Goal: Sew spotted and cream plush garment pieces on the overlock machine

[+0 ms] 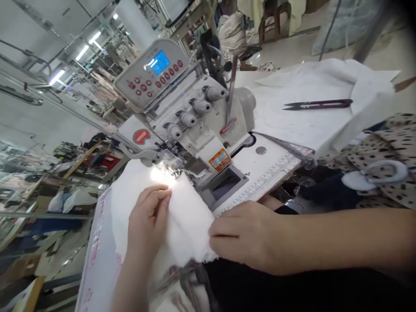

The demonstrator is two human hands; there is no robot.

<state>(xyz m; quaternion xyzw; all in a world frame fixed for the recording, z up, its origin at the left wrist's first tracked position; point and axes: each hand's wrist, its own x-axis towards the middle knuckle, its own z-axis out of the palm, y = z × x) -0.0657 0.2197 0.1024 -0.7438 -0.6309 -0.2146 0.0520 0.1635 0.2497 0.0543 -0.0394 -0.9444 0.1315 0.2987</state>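
White fabric (191, 216) lies on the table of a grey-white sewing machine (198, 125), its far part under the lit needle area. Close in front of the needle, my left hand (151, 212) pinches the fabric, thumb and fingertips pressed together. My right hand (243, 234) grips the fabric's near right edge, fingers closed, beside the ruler-marked front of the machine bed. The fabric's right edge runs from the presser foot down toward my right hand.
Dark thread snips (318, 104) lie on white cloth (292, 125) at the right. A control panel (152, 73) with a blue screen tops the machine. Spotted fabric (386, 151) is at the far right. Workshop tables and bundles stand behind at the left.
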